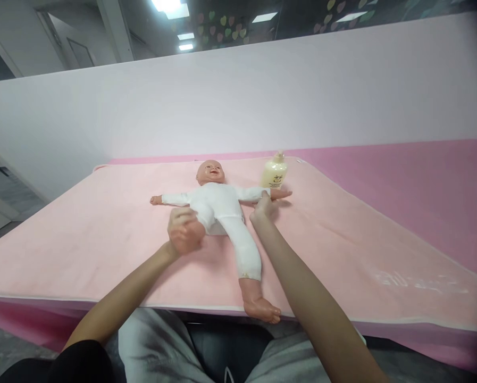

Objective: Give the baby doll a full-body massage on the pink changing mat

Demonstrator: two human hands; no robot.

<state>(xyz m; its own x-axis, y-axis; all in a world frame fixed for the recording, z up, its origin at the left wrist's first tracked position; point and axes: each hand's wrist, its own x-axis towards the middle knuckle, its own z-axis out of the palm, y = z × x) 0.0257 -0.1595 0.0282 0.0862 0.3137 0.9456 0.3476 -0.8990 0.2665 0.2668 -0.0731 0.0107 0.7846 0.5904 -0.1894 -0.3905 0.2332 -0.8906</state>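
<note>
A baby doll [213, 199] with a white cloth body lies on its back, head pointing away from me. My left hand [182, 226] is closed around one of its legs, which is bent up toward the belly; the doll's foot [192, 234] shows beside my fingers, slightly blurred. My right hand [263, 208] grips the doll's outstretched arm [250, 194] near the wrist, with the thumb on top. The other leg [244, 250] lies straight toward me, its foot at the table's front edge. The doll's other arm [176, 199] stretches out to the left.
A pump bottle [275, 171] of pale yellow liquid stands just behind the doll's held arm. A light pink towel [102, 234] covers much of the pink table surface [433, 181]. Behind it rises a white partition wall [238, 101].
</note>
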